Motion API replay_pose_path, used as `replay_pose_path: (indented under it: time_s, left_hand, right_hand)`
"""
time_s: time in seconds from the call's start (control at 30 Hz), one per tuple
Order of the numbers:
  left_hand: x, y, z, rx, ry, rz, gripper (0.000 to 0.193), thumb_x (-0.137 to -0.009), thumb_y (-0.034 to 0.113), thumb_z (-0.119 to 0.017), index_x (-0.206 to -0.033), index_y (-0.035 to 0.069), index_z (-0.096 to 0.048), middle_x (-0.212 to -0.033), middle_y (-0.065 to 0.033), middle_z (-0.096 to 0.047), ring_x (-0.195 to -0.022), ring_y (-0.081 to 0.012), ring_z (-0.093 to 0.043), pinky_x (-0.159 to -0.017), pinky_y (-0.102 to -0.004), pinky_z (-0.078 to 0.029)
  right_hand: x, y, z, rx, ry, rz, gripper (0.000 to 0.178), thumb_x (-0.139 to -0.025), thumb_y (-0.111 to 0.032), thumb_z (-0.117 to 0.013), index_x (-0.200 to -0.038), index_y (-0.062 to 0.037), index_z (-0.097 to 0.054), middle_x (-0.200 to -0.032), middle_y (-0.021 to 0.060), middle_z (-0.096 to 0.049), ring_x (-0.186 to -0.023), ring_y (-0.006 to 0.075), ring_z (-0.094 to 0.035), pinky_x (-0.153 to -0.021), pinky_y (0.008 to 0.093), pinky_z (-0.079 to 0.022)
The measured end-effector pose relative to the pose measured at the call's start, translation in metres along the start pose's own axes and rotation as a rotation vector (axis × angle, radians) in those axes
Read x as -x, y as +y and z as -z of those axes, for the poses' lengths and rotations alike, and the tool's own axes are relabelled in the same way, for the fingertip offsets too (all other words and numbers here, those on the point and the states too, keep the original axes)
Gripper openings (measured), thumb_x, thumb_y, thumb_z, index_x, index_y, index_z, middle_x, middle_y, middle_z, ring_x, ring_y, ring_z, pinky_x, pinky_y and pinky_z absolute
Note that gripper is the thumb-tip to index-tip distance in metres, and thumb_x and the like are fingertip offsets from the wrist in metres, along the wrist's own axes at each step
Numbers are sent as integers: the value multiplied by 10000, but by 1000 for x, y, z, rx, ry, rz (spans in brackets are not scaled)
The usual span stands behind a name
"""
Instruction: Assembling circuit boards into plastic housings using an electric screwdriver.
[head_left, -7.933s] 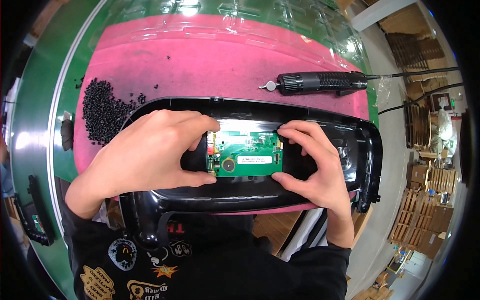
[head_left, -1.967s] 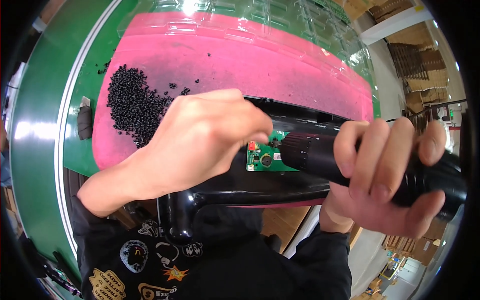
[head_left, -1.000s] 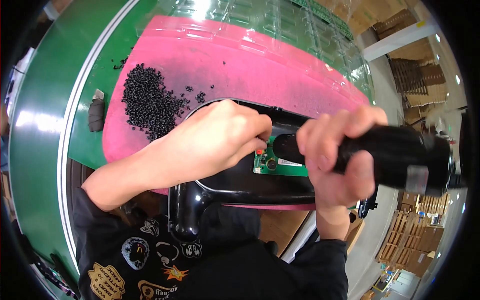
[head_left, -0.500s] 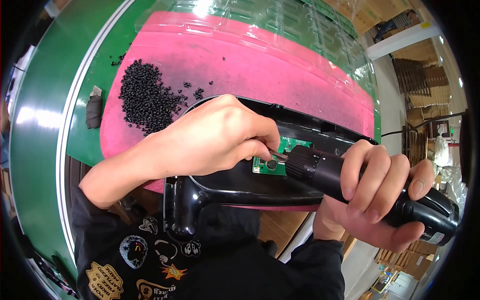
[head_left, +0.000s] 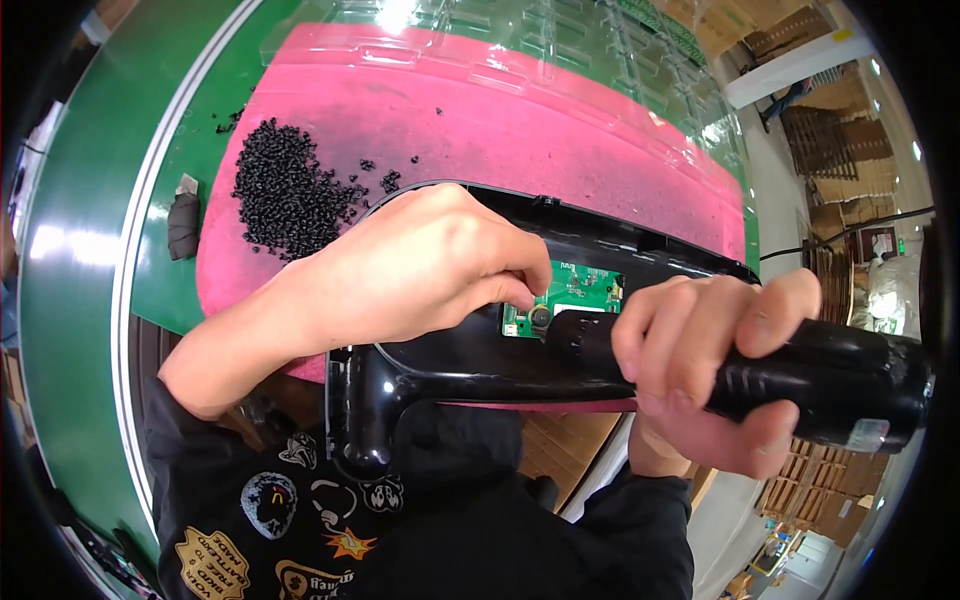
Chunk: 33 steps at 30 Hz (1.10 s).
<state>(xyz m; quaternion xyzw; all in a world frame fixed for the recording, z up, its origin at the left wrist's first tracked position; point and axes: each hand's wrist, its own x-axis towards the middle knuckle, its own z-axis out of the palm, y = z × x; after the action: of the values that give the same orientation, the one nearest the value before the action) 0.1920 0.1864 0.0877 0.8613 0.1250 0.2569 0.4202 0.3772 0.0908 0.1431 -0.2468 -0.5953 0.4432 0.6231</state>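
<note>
My right hand (head_left: 715,365) is wrapped round a black electric screwdriver (head_left: 800,385), which lies almost level with its nose over a green circuit board (head_left: 585,290). That board sits inside a glossy black plastic housing (head_left: 470,375), in front of my body. My left hand (head_left: 440,260) reaches over the housing, thumb and fingers pinched together above the board's left part. Whatever the pinch holds is hidden by the fingers. The driver's tip cannot be made out against the dark housing. Beyond my left forearm lies a heap of small black screws (head_left: 285,190).
A pink mat (head_left: 450,130) lies under the housing on a green worktable (head_left: 80,270). Clear plastic trays (head_left: 560,60) cover the mat's far side. A dark rolled piece (head_left: 183,225) lies left of the mat. Shelving and cartons (head_left: 830,140) stand at the right.
The screwdriver has shifted left and levelled out, its nose now lower and away from my left fingertips. My left hand stays pinched in nearly the same place. More of the board shows.
</note>
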Motion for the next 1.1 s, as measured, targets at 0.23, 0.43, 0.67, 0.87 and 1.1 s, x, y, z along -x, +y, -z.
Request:
replay_pose_path:
  time_s: [0.23, 0.43, 0.67, 0.87, 1.1]
  left_hand:
    - [2, 2, -4, -70, -83, 5, 117, -825, 50, -671, -903, -14, -611, -834, -140, -649, -788, -343, -642, -687, -407, -510]
    - [2, 3, -4, 81, -90, 21, 144, -816, 60, -680, -901, -15, -591, -828, -137, -635, -788, -356, -627, -685, -412, -502]
    - [1, 3, -2, 90, -83, -2, 158, -792, 47, -704, -898, -16, -604, -804, -139, -629, -756, -343, -624, -652, -396, -493]
    - [-3, 5, -3, 11, 59, -216, 160, -738, 68, -767, -816, -12, -652, -708, -95, -637, -630, -261, -601, -562, -348, -475]
    - [-2, -1, -5, -95, 236, -191, 145, -740, -14, -735, -864, -21, -661, -744, -113, -658, -685, -274, -648, -586, -349, -510]
  right_hand:
    - [4, 3, 3, -35, -12, 115, 392, -893, -379, -652, -1037, -109, -406, -638, 3, -531, -470, 112, -492, -487, 268, -433]
    - [2, 0, 1, -52, -51, 229, 391, -916, -389, -641, -1064, -113, -407, -675, 14, -562, -493, 116, -514, -486, 275, -444]
    - [1, 2, 2, -109, -71, 305, 412, -917, -400, -641, -1076, -100, -406, -668, 19, -572, -469, 120, -509, -476, 272, -450]
    - [3, -3, 3, -145, -74, 278, 388, -902, -366, -654, -1056, -97, -421, -650, 15, -574, -460, 108, -512, -449, 256, -427]
    - [8, 2, -1, 32, 75, -22, 394, -899, -383, -639, -1022, -99, -395, -640, 12, -518, -463, 121, -476, -489, 289, -426]
